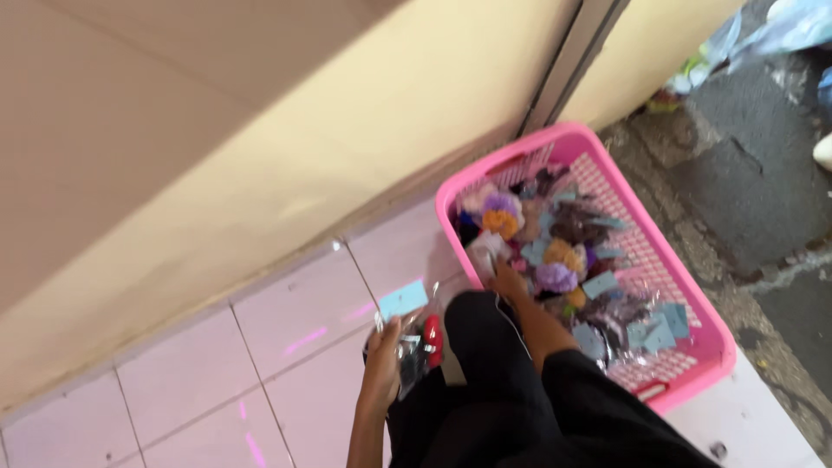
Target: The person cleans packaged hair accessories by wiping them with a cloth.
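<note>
Left hand (382, 368) clamps crinkly packets (416, 347) at 7 o'clock; right hand (510, 282) pinches a light, slippery packet (487, 251) in the pink basket (685, 260).

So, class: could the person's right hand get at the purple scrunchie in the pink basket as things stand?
Probably yes: the right hand is already inside the pink basket, the purple scrunchie lies uncovered right beside it.

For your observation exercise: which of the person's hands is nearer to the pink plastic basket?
Right. The right hand reaches inside the pink plastic basket among its packets; the left hand holds clear packets over the tiles, outside it.
</note>
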